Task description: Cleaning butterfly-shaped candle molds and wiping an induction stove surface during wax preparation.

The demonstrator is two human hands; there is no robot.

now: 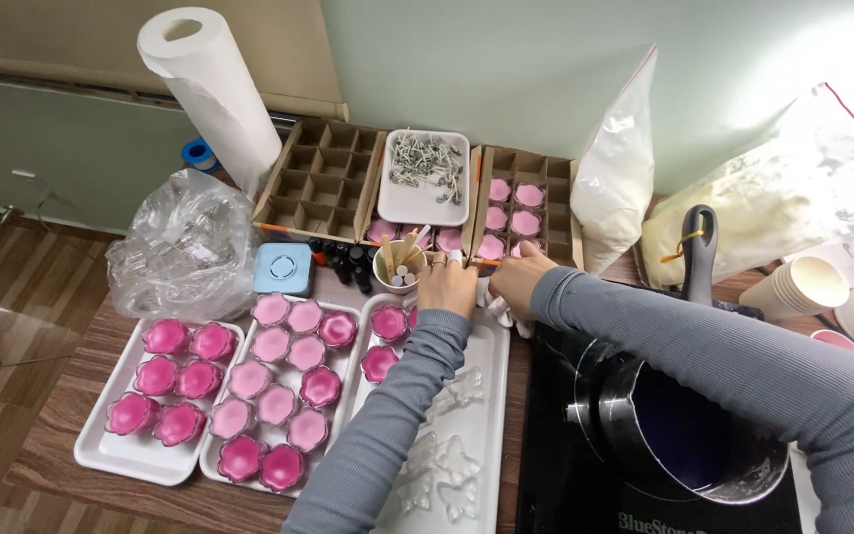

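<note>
Pink wax filled the flower-shaped glass holders (175, 381) on the white tray (101, 450) at my far left, with a crinkled clear plastic bag (185, 247) and a paper towel roll (212, 84) behind it. Next came a second tray of paler pink candles (284, 386), then a long white tray (491, 396) with empty clear holders (442, 470). My left hand (447, 287) sat above that tray, fingers curled narrow beside a paper cup of wooden sticks (397, 265); I could not tell what it pinched. My right hand (518, 277) was just beside it, fingers bent onto something white, at the front of a cardboard divider box (526, 203) with pink candles. Further right stood a metal pitcher (689, 435) on a black cooktop (565, 494).
</note>
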